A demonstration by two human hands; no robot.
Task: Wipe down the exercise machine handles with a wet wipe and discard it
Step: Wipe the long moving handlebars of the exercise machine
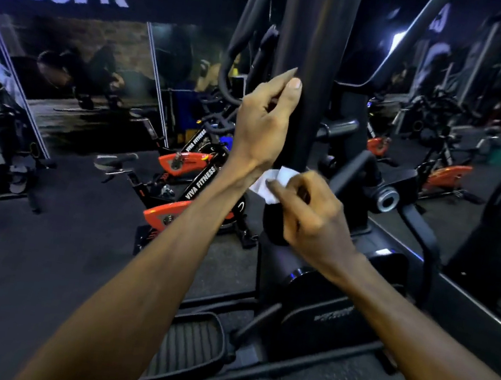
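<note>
A thick black upright handle bar (316,70) of the elliptical machine rises through the middle of the head view. My left hand (263,121) rests against its left side, fingers and thumb touching the bar higher up. Just below, my right hand (309,220) pinches a white wet wipe (268,182) and presses it onto the lower part of the bar. Most of the wipe is hidden behind my left wrist and right fingers.
The elliptical's pedal (188,345) and black base (328,313) lie below my arms. Orange and black spin bikes (185,187) stand to the left on the dark floor. A second handle bar (401,46) curves up on the right, with more bikes (444,175) beyond.
</note>
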